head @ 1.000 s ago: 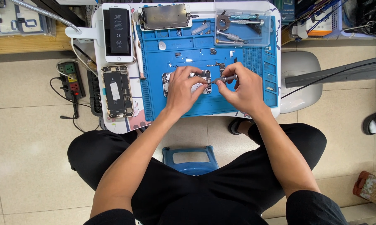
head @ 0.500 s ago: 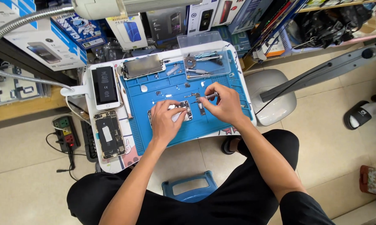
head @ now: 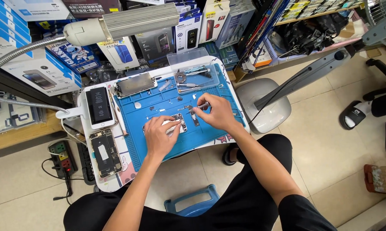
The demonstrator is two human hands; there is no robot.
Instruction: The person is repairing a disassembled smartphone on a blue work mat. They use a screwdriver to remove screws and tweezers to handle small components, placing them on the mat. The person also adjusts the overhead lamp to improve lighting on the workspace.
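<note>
Both hands work over the blue mat point(head: 210, 132). With my left hand point(head: 158, 137) I press down flat, fingers spread, on the opened phone point(head: 178, 124), which lies under and just ahead of my fingertips. With my right hand point(head: 216, 112) I pinch a small screwdriver point(head: 200, 105), its tip pointing toward the phone just left of that hand. Beyond my right hand sits a clear tray point(head: 193, 70) of tools. Well left of my left hand lie two more phones: one with a black battery point(head: 99, 106), one stripped open point(head: 106, 153).
</note>
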